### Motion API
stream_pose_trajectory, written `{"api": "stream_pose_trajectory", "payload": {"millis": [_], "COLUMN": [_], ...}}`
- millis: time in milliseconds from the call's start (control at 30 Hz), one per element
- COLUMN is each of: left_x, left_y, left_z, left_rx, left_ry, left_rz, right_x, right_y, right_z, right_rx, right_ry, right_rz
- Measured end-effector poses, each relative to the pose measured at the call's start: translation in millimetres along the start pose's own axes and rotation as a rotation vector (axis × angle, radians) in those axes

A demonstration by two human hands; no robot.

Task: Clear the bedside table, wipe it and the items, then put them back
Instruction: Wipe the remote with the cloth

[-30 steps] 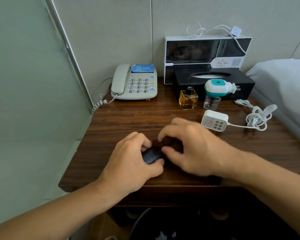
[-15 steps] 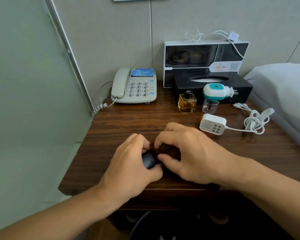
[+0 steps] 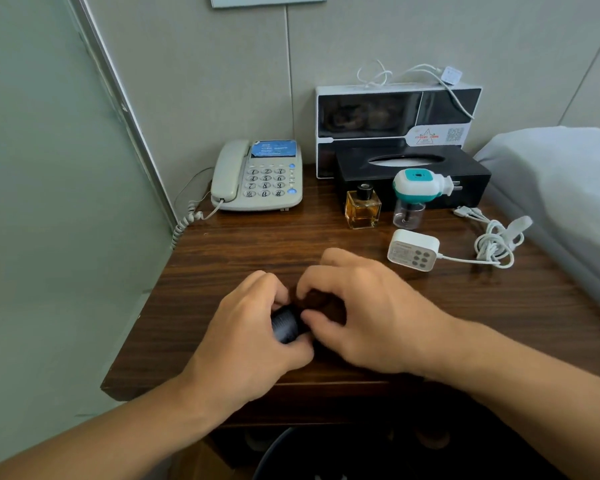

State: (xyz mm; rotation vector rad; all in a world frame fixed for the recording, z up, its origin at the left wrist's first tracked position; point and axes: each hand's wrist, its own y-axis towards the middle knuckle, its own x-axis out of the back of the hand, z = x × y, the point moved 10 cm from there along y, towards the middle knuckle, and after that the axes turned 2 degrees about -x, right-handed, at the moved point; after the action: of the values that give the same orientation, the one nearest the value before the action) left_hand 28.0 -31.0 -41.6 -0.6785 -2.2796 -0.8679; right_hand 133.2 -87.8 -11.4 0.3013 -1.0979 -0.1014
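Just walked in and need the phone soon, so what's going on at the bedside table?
A person is working at the front of the wooden bedside table. Both hands meet over a small dark object: the left hand grips it, and the right hand curls its fingers against it. What it is cannot be told. The telephone, tissue box, perfume bottle, plug-in mosquito repellent and white charger with its coiled cable all sit on the table, not yet cleared.

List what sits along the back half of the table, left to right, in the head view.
Beige corded telephone → square amber perfume bottle → teal-and-white plug-in vaporiser with clear bottle → white multi-port charger block → coiled white cable.
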Motion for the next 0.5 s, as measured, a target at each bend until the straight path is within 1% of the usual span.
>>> {"api": "stream_pose_trajectory", "payload": {"millis": [33,100,133,167,267,300,367,400,433,500], "left_x": [0,-1,-1,-1,-1,-1,-1,0,-1,-2], "left_y": [0,-2,-2,-3,-3,-2,-2,-3,-3,-4], "left_z": [0,0,-2,-4,-10,-9,-9,-10,-13,-18], "left_rx": [-0.003,-0.004,-0.014,-0.033,-0.085,-0.092,-0.095,-0.107,-0.129,-0.164], "left_ry": [-0.001,0.007,0.017,0.026,0.033,0.041,0.063,0.079,0.096,0.104], "left_rz": [-0.001,0.004,0.001,-0.004,-0.014,-0.017,-0.018,-0.021,-0.021,-0.008], "right_x": [5,25,29,29,12,15,28,32,31,23], "right_y": [2,7,7,7,1,2,8,10,11,7], "right_z": [-11,-45,-52,-47,-5,-12,-43,-51,-50,-21], "right_rx": [-0.043,-0.222,-0.263,-0.242,-0.067,-0.100,-0.257,-0.291,-0.279,-0.164], "right_ry": [-0.002,-0.044,-0.069,-0.073,0.001,0.005,-0.023,-0.051,-0.064,-0.025], "right_rz": [-0.020,-0.084,-0.089,-0.085,-0.021,-0.023,-0.038,-0.038,-0.041,-0.021]}}
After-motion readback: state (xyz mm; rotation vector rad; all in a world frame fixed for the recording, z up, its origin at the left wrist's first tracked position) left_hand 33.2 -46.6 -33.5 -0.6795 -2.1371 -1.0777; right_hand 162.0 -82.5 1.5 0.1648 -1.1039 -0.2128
